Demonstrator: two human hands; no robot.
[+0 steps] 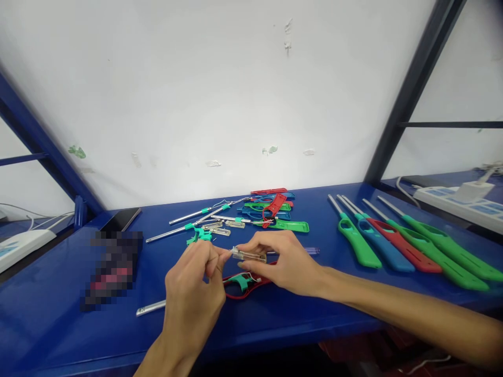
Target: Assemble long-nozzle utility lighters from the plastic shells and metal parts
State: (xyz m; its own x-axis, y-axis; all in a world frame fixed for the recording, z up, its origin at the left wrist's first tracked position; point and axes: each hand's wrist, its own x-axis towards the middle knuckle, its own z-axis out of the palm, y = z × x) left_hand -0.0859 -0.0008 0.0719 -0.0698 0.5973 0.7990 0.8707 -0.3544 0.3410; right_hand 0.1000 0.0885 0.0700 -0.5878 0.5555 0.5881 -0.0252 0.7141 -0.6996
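Between the fingertips of my right hand (285,259) is a small clear fuel tank (251,256), lying level. The fingers of my left hand (196,283) are pinched at the tank's whitish left end; whether they grip a part of it is too small to tell. Below the hands lies an opened red lighter shell (236,296) with a teal trigger (242,283) and thin wires in it. Its metal tube (151,308) sticks out to the left, partly hidden by my left hand. Behind my right hand lies a screwdriver with a clear purple handle (312,251).
Behind the hands on the blue table (58,319) lie metal tubes (188,215), clear tanks (220,230), teal parts (199,236) and a pile of coloured shells (291,225). Several whole lighters (387,246) stand in a row at right. A phone (120,221) and a blurred dark object (113,272) are left.
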